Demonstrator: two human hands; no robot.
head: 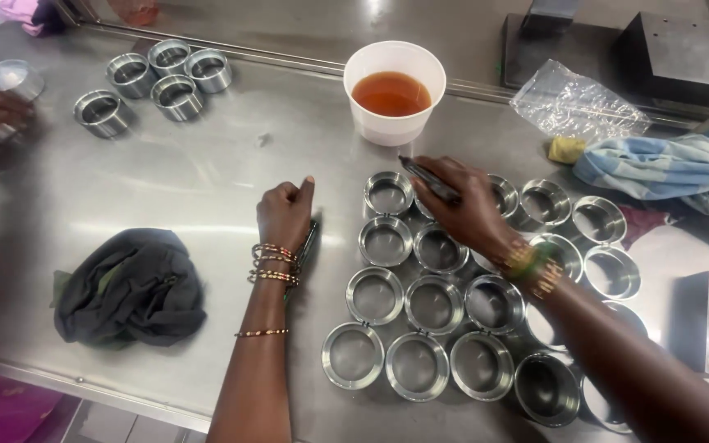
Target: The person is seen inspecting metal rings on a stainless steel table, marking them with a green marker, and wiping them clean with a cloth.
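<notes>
Right hand (465, 213) grips a dark marker (430, 180), its long axis slanting up-left, directly over the metal rings (432, 303) clustered on the worktop (166, 180). Left hand (285, 215) rests fisted just left of them, on a thin dark object.

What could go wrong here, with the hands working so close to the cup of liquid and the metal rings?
1. The white cup holds brownish liquid and stands just beyond the right hand; a bump might spill it over the metal rings.
2. The right hand holds a dark pen-like tool above tightly packed rings; a slip could knock them out of their rows.
3. The left hand rests on a dark flat object, partly hidden, which might slide.
</notes>
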